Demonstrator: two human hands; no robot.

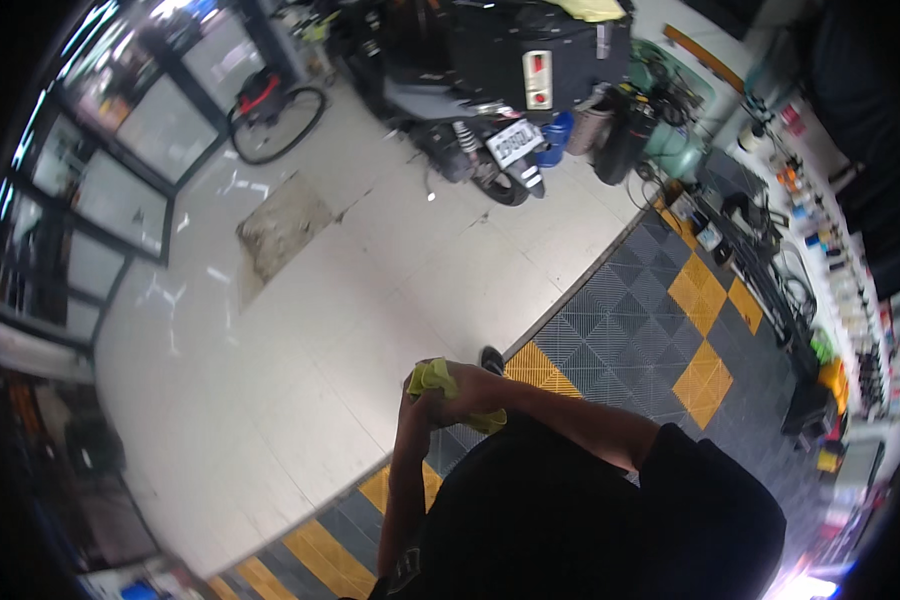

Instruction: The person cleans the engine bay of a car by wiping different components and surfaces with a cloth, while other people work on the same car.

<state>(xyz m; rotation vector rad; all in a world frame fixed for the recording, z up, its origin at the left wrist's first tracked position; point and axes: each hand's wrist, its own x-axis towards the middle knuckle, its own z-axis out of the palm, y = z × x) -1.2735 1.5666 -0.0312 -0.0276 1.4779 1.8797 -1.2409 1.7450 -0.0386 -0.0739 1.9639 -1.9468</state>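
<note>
A crumpled yellow-green cloth [433,377] is bunched between my two hands, in front of my dark shirt. My left hand [414,409] closes on it from the left. From the other side my right hand [471,386] wraps around it, and a loose end hangs out below. The hands press together, so some fingers and the middle of the cloth are hidden. One dark shoe [492,360] shows just beyond my right hand.
Ahead stands a scooter [450,97] with a licence plate, next to a blue container [555,139]. A vacuum cleaner [261,101] with a looped hose sits by the glass doors [120,180]. Bottles line a shelf [832,255] at right. Pale tiles meet grey-and-yellow grid flooring [607,315].
</note>
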